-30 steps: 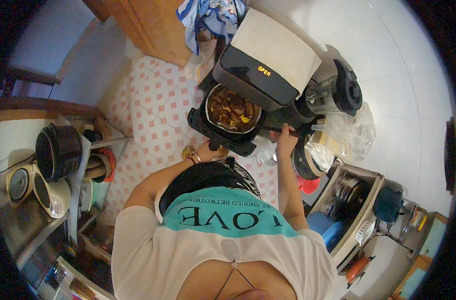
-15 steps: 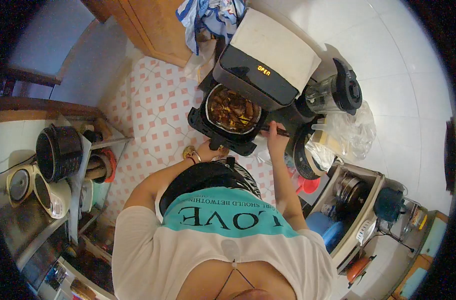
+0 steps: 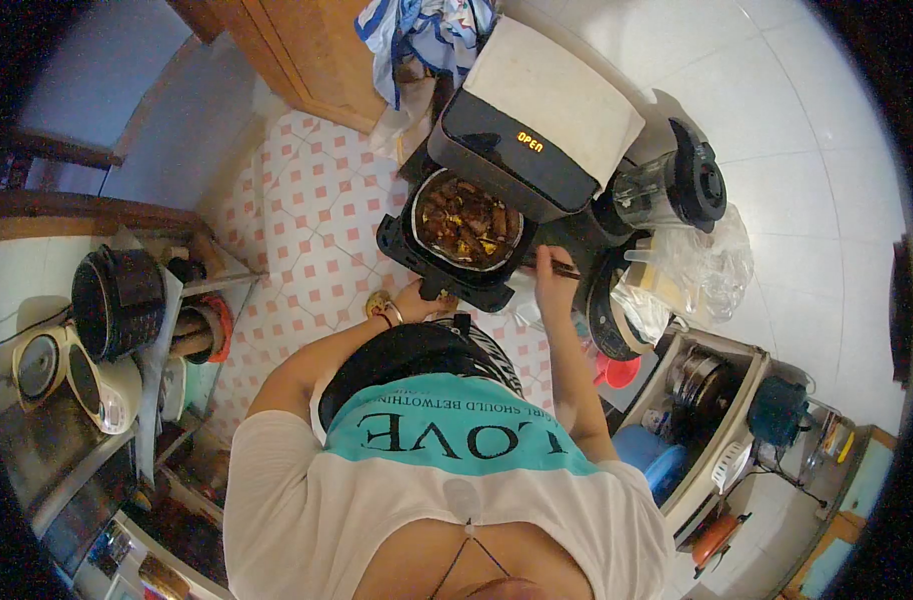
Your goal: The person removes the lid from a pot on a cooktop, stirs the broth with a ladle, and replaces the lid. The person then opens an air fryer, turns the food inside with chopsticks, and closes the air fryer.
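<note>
An air fryer [image 3: 522,150] with a lit display reading OPEN stands in front of me. Its black drawer [image 3: 402,240] is pulled out toward my body. Inside it, a pale-rimmed liner holds browned food pieces [image 3: 467,225] with yellow bits among them. My left hand [image 3: 414,300] is closed around the drawer handle [image 3: 439,290] at the near side. To the right of the drawer, my right hand [image 3: 555,280] grips dark chopsticks [image 3: 567,270], partly hidden by the fingers. Their tips are hard to make out.
A blender jug [image 3: 667,190] lies right of the fryer, near a plastic bag [image 3: 712,265]. A red cup [image 3: 617,371] and a drawer of pans [image 3: 762,365] are at the right. On the left shelf sits a black pot [image 3: 117,305]. Blue-white cloth [image 3: 422,40] hangs behind.
The food pieces lie somewhat differently in the liner. My right hand has shifted slightly with the chopsticks, while my left hand stays on the handle.
</note>
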A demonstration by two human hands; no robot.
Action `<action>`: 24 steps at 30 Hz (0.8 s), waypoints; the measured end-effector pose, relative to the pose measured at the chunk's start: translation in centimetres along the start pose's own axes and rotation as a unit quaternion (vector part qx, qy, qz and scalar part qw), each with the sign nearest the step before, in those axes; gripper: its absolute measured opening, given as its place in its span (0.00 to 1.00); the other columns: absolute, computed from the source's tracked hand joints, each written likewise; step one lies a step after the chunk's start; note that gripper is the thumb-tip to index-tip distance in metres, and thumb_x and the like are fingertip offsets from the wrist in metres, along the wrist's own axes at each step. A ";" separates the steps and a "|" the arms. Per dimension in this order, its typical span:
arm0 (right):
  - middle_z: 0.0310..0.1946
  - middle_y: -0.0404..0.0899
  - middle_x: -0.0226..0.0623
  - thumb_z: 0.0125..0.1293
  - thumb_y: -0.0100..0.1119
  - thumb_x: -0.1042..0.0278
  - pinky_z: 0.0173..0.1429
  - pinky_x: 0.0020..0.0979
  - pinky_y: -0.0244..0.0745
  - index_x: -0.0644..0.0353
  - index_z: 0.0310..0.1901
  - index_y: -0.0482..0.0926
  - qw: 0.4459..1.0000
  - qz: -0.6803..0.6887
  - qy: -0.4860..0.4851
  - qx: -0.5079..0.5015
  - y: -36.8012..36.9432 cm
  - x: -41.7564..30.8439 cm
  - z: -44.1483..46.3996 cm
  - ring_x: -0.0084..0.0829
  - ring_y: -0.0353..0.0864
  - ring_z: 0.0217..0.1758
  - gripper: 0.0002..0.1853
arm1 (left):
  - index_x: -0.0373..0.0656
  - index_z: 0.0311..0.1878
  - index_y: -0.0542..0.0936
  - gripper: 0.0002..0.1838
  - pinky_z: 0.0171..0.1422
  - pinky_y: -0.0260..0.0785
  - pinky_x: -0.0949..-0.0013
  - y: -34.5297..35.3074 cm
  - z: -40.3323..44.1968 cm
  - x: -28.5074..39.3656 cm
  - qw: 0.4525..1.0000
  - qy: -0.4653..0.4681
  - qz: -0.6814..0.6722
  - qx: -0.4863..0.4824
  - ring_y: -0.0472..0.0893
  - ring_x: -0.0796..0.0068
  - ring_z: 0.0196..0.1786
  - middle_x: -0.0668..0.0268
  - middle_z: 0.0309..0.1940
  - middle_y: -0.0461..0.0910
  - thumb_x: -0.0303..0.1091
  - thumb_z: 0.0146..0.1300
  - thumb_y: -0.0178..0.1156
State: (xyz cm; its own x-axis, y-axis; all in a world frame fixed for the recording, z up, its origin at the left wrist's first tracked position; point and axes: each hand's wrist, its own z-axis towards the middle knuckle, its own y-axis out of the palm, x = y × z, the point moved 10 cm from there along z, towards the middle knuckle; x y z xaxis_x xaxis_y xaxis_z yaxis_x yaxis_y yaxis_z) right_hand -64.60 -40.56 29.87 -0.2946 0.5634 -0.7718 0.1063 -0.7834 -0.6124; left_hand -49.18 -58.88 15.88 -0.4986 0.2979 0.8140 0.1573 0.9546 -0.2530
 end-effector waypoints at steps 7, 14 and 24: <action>0.18 0.74 0.36 0.62 0.51 0.66 0.23 0.24 0.68 0.68 0.24 0.72 0.988 0.102 0.110 0.045 0.9 3.3 0.3 0.24 0.76 0.19 0.14 | 0.43 0.46 0.74 0.31 0.51 0.67 0.59 -0.2 0.1 -0.2 0.999 0.006 0.016 0.031 0.76 0.55 0.44 0.55 0.40 0.77 0.55 0.40 0.61; 0.25 0.74 0.44 0.61 0.50 0.69 0.19 0.30 0.76 0.68 0.35 0.67 0.902 0.305 0.302 0.040 1.2 9.5 1.8 0.37 0.78 0.18 0.09 | 0.42 0.47 0.73 0.31 0.52 0.66 0.57 0.0 -0.5 1.7 1.000 0.014 0.001 -0.020 0.75 0.54 0.46 0.54 0.42 0.76 0.54 0.42 0.60; 0.25 0.73 0.41 0.61 0.50 0.67 0.26 0.31 0.77 0.70 0.34 0.68 0.893 0.315 0.314 0.064 -0.2 7.2 -0.3 0.33 0.78 0.23 0.11 | 0.39 0.46 0.73 0.30 0.51 0.67 0.65 0.4 1.1 -1.5 0.995 0.051 0.055 0.060 0.76 0.59 0.44 0.55 0.41 0.77 0.47 0.39 0.62</action>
State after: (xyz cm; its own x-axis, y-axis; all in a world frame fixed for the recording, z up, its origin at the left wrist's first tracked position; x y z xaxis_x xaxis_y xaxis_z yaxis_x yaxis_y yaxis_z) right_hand -66.42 -36.25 24.39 0.3813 0.0050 -0.9245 -0.0589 -0.9978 -0.0297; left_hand -49.31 -58.91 13.93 -0.3932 0.4056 0.8252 0.0997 0.9110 -0.4003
